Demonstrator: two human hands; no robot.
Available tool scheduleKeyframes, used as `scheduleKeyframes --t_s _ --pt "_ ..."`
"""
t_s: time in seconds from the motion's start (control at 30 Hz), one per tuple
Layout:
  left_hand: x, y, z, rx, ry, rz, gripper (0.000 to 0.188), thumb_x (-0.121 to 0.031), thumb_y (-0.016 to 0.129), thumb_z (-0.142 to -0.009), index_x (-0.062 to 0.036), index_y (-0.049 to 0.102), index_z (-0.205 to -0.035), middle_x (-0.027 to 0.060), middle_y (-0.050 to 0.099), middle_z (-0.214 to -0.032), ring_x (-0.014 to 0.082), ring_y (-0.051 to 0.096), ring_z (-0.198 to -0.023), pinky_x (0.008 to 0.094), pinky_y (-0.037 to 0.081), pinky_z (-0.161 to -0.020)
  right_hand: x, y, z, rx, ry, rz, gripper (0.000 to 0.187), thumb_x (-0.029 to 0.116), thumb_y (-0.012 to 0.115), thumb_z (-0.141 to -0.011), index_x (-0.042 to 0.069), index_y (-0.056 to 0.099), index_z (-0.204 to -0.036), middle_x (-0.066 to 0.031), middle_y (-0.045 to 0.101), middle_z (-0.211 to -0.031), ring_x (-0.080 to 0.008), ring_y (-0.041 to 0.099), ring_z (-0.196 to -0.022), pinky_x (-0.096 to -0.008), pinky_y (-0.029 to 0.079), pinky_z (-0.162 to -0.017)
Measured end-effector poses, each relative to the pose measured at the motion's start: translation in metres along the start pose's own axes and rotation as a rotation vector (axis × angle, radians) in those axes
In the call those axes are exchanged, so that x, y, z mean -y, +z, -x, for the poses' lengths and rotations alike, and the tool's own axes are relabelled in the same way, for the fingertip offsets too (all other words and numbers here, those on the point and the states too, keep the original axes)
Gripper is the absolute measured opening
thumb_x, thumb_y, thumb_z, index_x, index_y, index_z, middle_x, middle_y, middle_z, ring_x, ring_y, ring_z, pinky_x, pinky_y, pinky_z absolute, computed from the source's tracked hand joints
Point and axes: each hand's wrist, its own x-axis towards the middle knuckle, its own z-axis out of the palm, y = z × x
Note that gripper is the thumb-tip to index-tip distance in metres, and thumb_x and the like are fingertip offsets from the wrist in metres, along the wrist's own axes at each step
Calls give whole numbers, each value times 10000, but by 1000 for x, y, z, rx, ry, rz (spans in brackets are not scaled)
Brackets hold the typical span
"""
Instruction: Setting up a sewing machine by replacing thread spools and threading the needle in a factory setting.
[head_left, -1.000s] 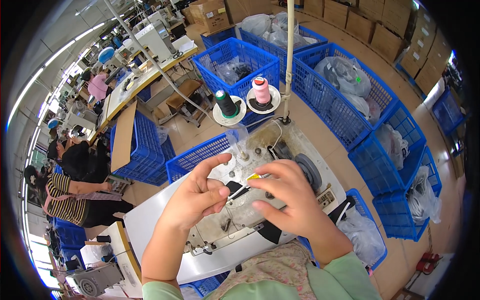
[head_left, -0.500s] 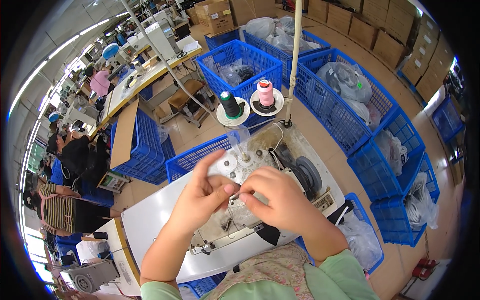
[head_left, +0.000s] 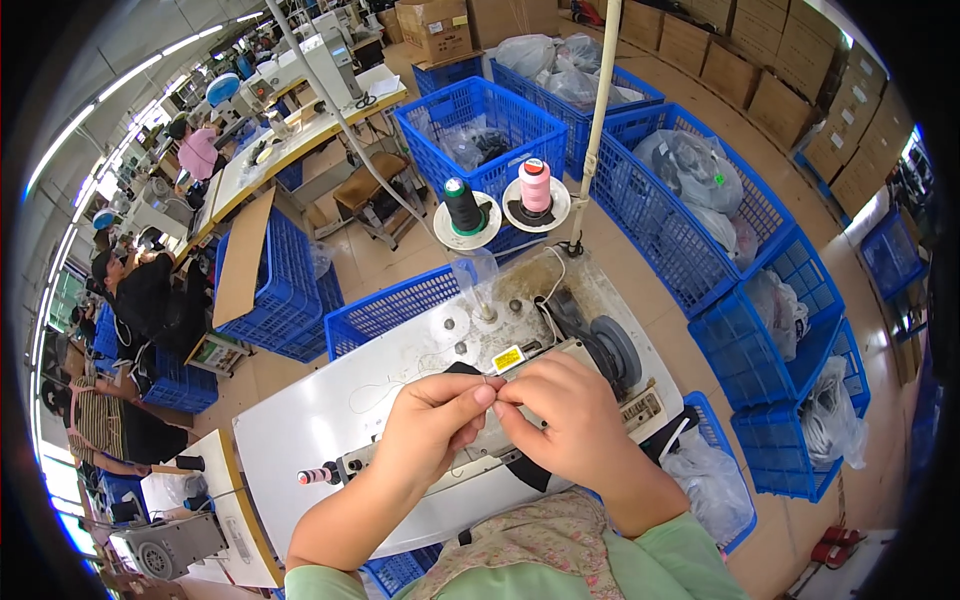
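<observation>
My left hand (head_left: 436, 412) is closed in a pinch, with thumb and index finger together over the sewing machine (head_left: 350, 462). A thin light thread (head_left: 487, 379) shows at its fingertips. My right hand (head_left: 556, 405) is closed too, its thumb and index finger touching the left fingertips; what lies inside its pinch is hidden. Loose thread (head_left: 372, 396) curls across the white tabletop (head_left: 290, 430) left of the hands. Black cloth (head_left: 462, 369) shows just behind my left hand, and a yellow label (head_left: 508, 358) on the machine lies beyond the fingertips.
Behind the machine stand a black thread cone (head_left: 462, 208) and a pink one (head_left: 535, 187), beside a pole (head_left: 597, 130). A handwheel (head_left: 615, 352) is at the right. Blue crates (head_left: 660, 220) with plastic bags surround the far and right sides. Other people work at left.
My left index finger, raised before, has come down into a pinch. Both hands have shifted slightly, and the yellow label and a small pink spool at the machine's left end now show.
</observation>
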Motion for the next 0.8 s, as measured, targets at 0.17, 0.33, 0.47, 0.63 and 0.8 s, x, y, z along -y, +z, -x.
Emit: scheduleKeyframes --t_s 0.17,0.33,0.47,0.63,0.8 --pt "-5 -9 1 110 -73 143 133 -114 609 -823 13 638 -850 11 511 -562 68 411 -456 196 283 -419 -3 -2 2 23 104 -185 183 44 616 -728 50 570 -905 -81 577 -893 -249 561 -826 -291 453 -616" --pt "-19 -14 8 205 -156 125 133 -104 578 -822 16 633 -833 12 468 -505 76 380 -402 211 260 -385 -19 7 -4 245 546 -1285 574 -15 534 -773 56 319 -1300 -102 472 -1217 -174 522 -1008 -233 456 -616" --pt "-22 -22 11 212 -150 246 131 -86 579 -821 27 633 -856 11 466 -522 79 381 -428 213 267 -415 -23 15 0 363 569 -1162 444 55 553 -853 36 385 -1264 -37 559 -885 -69 514 -720 -199 397 -535" --pt "-16 -28 6 162 -49 256 148 -117 590 -823 17 640 -859 -7 462 -542 74 362 -473 214 276 -448 -15 20 -1 236 573 -991 262 72 569 -868 14 511 -1117 27 508 -673 -26 447 -593 -188 361 -515" --pt "-11 -21 1 29 104 113 159 -151 577 -829 -4 628 -858 -24 407 -586 77 343 -504 205 271 -450 -6 33 2 -102 560 -1074 69 48 577 -851 16 586 -913 1 566 -741 -36 496 -629 -169 381 -511"
